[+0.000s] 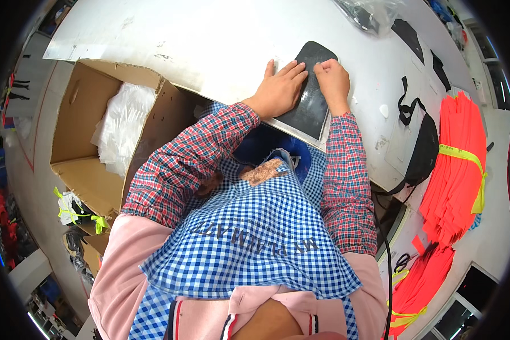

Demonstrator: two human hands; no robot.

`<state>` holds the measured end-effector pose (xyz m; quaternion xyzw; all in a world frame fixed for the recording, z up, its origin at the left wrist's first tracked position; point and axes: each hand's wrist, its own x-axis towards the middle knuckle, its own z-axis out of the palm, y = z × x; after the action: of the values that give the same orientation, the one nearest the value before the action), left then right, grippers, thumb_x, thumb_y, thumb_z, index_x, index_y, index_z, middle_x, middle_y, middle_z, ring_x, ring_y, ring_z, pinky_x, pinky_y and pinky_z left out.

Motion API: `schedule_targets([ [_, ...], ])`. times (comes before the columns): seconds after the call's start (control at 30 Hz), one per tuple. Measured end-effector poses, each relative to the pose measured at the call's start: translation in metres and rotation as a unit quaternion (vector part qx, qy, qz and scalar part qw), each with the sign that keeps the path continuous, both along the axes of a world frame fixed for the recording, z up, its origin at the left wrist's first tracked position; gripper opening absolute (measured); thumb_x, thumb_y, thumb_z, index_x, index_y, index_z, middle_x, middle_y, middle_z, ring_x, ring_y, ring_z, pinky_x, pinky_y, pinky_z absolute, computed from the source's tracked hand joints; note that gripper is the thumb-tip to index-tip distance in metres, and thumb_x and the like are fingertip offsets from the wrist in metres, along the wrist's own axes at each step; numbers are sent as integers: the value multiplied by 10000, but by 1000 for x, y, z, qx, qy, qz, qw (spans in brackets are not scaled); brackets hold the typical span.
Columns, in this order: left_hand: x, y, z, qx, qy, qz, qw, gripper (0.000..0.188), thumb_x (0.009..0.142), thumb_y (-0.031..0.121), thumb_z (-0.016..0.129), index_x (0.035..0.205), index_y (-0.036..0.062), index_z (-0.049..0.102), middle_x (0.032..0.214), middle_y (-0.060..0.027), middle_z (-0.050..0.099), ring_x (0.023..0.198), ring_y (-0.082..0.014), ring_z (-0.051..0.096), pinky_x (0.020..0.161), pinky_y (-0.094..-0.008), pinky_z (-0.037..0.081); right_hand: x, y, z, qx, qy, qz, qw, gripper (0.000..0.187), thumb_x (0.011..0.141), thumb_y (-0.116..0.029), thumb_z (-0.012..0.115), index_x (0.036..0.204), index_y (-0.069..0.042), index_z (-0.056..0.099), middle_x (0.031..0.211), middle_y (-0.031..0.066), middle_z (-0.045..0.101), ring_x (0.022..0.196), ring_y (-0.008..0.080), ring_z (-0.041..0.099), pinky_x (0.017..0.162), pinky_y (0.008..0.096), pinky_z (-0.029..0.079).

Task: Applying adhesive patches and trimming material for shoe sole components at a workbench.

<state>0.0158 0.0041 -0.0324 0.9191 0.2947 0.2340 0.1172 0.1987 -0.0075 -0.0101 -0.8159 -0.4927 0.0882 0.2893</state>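
Observation:
A flat black panel (pixel 310 110) with rounded far corners lies on the white table in front of me. A pale, clear-looking margin, perhaps plastic film, shows along its near right edge. My left hand (pixel 279 89) rests flat at the panel's left side, its thumb raised apart and its fingertips on the black surface. Over the far right edge of the panel, my right hand (pixel 333 82) is closed, thumb and fingers bent together. Whatever those fingers grip, if anything, is hidden.
Left of my arm, a cardboard box (pixel 73 133) holds clear plastic bags (pixel 126 127). A black strapped pouch (pixel 420 148) lies right on the white table (pixel 221 42). Beyond it hang orange-red fabric bundles (pixel 456 164) tied with yellow strips. Scissors (pixel 402 262) lie nearby; a plastic-wrapped item (pixel 368 14) sits far back.

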Motion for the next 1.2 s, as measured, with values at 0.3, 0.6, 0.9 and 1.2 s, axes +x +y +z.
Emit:
schedule_targets([
  [0.3,-2,-1,3,-8,-1,-4,1000,424,986,175,474,1381,27,520,1516,-135,446,1437,-286,372,1136,-668,216,-1,-29,1,142,80,-56,985,198,875,-224,663,890,-26,676,841,142,710,786,316,669,754,419,523],
  [0.6,-3,0,3,-18,-12,-25,999,429,974,153,489,1376,5,514,1516,-167,430,1438,-359,346,1163,-590,246,-15,-55,-6,111,48,-52,991,199,884,-228,666,890,-30,656,896,165,681,866,343,631,802,439,485],
  [0.9,-5,2,2,-26,-47,-48,997,452,935,46,506,1384,-6,500,1497,-196,445,1430,-392,350,1167,-510,291,-17,-56,-3,153,163,-77,971,213,885,-223,693,939,-18,674,873,127,702,823,241,651,781,368,509],
  [1.2,-6,1,2,-20,-59,-40,997,440,954,31,487,1394,20,493,1489,-193,450,1422,-381,362,1169,-524,277,-29,-60,8,246,292,-36,923,193,891,-197,714,933,-13,678,865,81,715,784,148,640,718,327,514],
])
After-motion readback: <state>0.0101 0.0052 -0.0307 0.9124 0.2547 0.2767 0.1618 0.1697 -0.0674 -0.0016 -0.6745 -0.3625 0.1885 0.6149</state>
